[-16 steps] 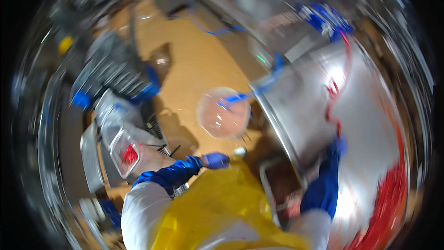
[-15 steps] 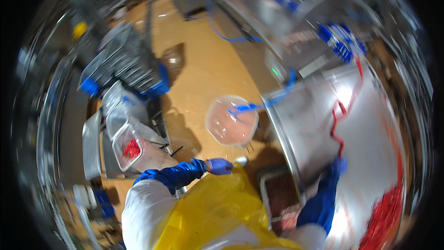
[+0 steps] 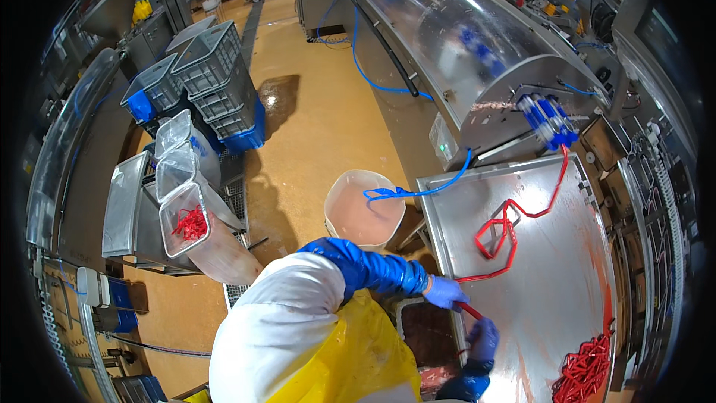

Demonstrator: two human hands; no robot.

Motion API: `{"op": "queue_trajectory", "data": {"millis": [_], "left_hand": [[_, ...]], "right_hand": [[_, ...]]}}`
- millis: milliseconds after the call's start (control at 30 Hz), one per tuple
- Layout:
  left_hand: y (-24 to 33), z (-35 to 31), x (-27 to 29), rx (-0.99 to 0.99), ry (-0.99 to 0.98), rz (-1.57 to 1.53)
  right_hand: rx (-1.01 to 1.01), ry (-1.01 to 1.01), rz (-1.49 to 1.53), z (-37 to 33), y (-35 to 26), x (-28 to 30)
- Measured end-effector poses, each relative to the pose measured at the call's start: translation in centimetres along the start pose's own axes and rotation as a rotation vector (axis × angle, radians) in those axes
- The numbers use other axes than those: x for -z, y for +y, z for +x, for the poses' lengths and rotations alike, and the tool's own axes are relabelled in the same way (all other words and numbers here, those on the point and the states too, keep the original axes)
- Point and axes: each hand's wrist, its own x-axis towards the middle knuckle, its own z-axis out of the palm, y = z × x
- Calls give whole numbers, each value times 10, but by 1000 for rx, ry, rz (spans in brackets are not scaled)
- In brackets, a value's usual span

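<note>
My left hand [image 3: 446,292], in a purple glove, is closed on a string of thin red sausages [image 3: 471,311] at the table's near left edge. Just below and to the right, my right hand [image 3: 483,339], also gloved, has its fingers curled round the same string. A short taut piece spans the gap between both hands. From the left hand the string runs across the metal table [image 3: 552,283], makes a loose loop, and leads up to the blue-and-white outlet [image 3: 548,121] of a machine. A heap of red sausages [image 3: 583,369] lies at the table's near right corner.
Left of the table stands a white tub [image 3: 365,209] of pinkish liquid, a blue hose [image 3: 403,193] over its rim. Grey crates [image 3: 212,78] are stacked farther left. Nearer is a clear bin [image 3: 224,242] with red pieces inside. A dark container [image 3: 425,332] sits below the table's edge.
My left hand has moved right from beside the yellow apron to the string. The right hand has come nearer and lower. The string now lies looped on the table, and the view has turned slightly.
</note>
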Motion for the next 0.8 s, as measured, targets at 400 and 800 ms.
{"op": "queue_trajectory", "data": {"millis": [400,800], "left_hand": [[-128,20,54,212,323,237],[0,46,-64,-185,-91,32]], "right_hand": [[-108,650,698,-69,93,281],[-231,346,437,1,79,108]]}}
